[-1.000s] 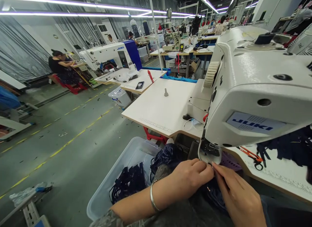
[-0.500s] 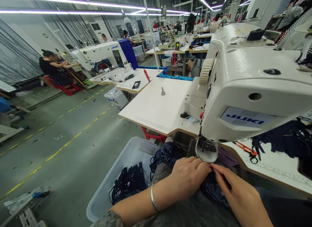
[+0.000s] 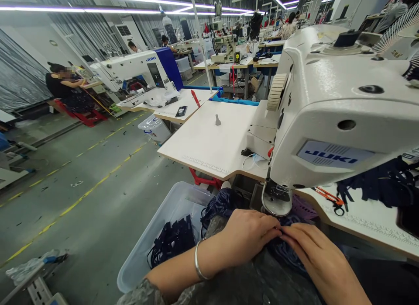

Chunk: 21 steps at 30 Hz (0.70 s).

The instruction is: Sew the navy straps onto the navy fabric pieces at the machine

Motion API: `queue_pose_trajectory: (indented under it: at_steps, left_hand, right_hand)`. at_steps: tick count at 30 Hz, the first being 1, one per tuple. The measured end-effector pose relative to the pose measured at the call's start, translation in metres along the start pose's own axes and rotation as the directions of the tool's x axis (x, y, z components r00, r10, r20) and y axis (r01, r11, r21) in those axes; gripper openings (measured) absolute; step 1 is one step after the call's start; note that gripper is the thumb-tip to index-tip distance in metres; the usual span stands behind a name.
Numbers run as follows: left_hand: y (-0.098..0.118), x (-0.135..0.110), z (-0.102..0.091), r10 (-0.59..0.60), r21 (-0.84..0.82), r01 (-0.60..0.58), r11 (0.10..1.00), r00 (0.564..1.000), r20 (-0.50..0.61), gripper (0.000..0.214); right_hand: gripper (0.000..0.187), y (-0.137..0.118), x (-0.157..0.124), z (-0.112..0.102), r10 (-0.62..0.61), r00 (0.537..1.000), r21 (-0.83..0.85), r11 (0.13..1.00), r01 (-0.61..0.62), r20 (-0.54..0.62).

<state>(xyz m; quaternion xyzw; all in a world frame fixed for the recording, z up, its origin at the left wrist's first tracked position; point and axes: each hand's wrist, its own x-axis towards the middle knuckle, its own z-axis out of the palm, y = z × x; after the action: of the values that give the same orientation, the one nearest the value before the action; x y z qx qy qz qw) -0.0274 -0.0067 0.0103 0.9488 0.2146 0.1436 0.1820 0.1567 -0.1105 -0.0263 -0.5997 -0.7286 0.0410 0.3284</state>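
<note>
Head view. Left hand and right hand meet fingertip to fingertip just below the needle end of the white sewing machine. Both pinch the dark blue piece between thumb and fingers. Neither hand lies open.

Judgement on the step: the piece is being lined up at the foot. It wants a flat, taut edge, the two pinches level with each other, and the fingertips to the side of the needle line, not under it. Loose folds are best held down towards the lap, clear of the foot.

The piece: navy, soft, bunched and ruffled. It lies over the lap, its near end at the foot and mostly hidden by the hands. More navy cloth heaps just left of the machine. Dark straps lie in the clear bin beside the left forearm.
</note>
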Motion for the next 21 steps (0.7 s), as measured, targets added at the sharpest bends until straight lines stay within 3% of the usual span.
queue_pose_trajectory:
  at_steps: [3, 5, 7, 9, 12, 14, 16, 18, 21]
  left_hand:
    - [-0.004, 0.0, -0.003, 0.056, -0.024, -0.055, 0.998, 0.998, 0.017, 0.021]
    - [-0.011, -0.004, 0.0, 0.035, 0.006, -0.035, 0.999, 0.998, -0.05, 0.022]
    - [-0.017, -0.009, 0.007, -0.067, 0.009, 0.068, 0.998, 0.99, -0.126, 0.025]
    - [-0.02, -0.013, 0.014, -0.138, -0.049, 0.133, 0.99, 0.982, -0.125, 0.025]
    - [-0.016, -0.015, 0.023, -0.099, -0.328, 0.096, 0.94, 0.995, 0.009, 0.022]
    - [-0.011, -0.014, 0.029, -0.144, -0.56, 0.151, 0.814, 0.988, 0.057, 0.025]
    - [-0.007, -0.011, 0.034, -0.264, -0.704, 0.232, 0.671, 0.962, 0.065, 0.019]
    - [-0.006, -0.009, 0.037, -0.346, -0.755, 0.263, 0.6, 0.937, 0.052, 0.014]
    - [-0.006, -0.008, 0.035, -0.344, -0.766, 0.26, 0.587, 0.937, 0.054, 0.012]
  right_hand:
    - [0.02, 0.002, -0.005, 0.0, 0.031, 0.999, 0.059, 0.998, -0.032, 0.026]
    - [0.022, 0.005, -0.006, -0.001, 0.152, 0.988, 0.163, 0.975, -0.153, 0.021]
    - [0.024, 0.009, -0.005, 0.0, 0.315, 0.947, 0.28, 0.905, -0.32, 0.066]
    - [0.024, 0.011, -0.004, 0.004, 0.454, 0.877, 0.4, 0.783, -0.476, 0.156]
    - [0.025, 0.01, -0.006, 0.018, 0.576, 0.768, 0.613, 0.508, -0.605, 0.28]
    - [0.027, 0.005, -0.008, 0.029, 0.62, 0.709, 0.72, 0.316, -0.618, 0.337]
    - [0.03, 0.0, -0.012, 0.038, 0.65, 0.671, 0.765, 0.207, -0.609, 0.358]
    - [0.031, -0.003, -0.015, 0.042, 0.665, 0.674, 0.765, 0.237, -0.599, 0.322]
    - [0.03, -0.002, -0.017, 0.037, 0.597, 0.768, 0.662, 0.482, -0.574, 0.232]
